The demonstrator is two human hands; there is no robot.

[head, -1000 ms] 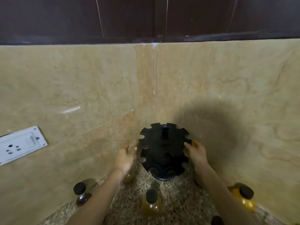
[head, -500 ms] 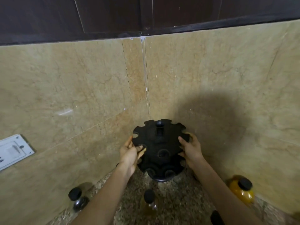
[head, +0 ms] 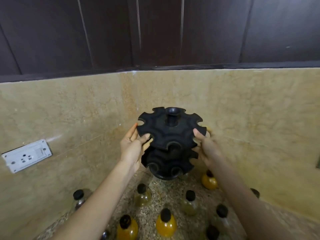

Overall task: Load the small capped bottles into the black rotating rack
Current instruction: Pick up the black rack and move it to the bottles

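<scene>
While both hands clasp its upper tier, the black rotating rack (head: 170, 135) stands upright in the wall corner (head: 133, 94), over the back of the speckled counter (head: 167, 193); left hand (head: 132, 148) grips the left rim, right hand (head: 207, 149) the right rim; small capped bottles (head: 166, 222) stand scattered on the counter in front of it.

rack (head: 170, 135): black, two-tier, upright, slots empty | bottles (head: 166, 222): black-capped, upright, scattered before rack
</scene>
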